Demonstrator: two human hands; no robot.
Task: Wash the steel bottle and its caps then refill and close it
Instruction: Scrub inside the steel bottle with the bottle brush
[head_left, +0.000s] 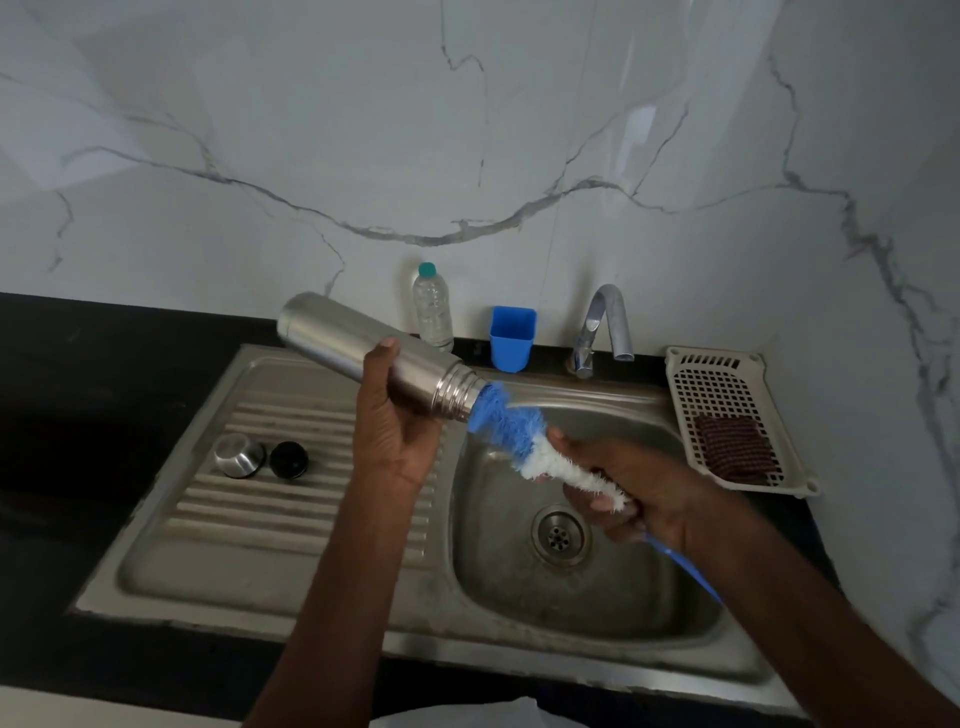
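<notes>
I am seeing the left hand (395, 415) gripping the steel bottle (363, 349) around its lower body, fingers and thumb curled round it. The bottle is tilting over the sink (291, 545), base up toward the far left, open threaded mouth pointing down to the right, above the basin's far left edge. The right hand (628, 491) is closing its fingers around the bottle brush (524, 436), holding it at the white bristles with the blue handle trailing out near and to the right; the blue bristle tip is sitting at the bottle's mouth, whether inside it I cannot tell.

On the ribbed drainboard to the left, the steel cap (240, 455) and the black inner cap (289, 460) are lying side by side, close but apart.

Along the far edge: a clear plastic bottle (432, 306) with a teal lid, contents unclear; a blue cup (512, 338), its inside not readable; the tap (605, 327). To the right, a cream perforated tray (727, 384) is holding a dark red scrub pad (735, 454).

The counter (78, 374) is black; the wall (467, 130) is white marble with grey veins.
</notes>
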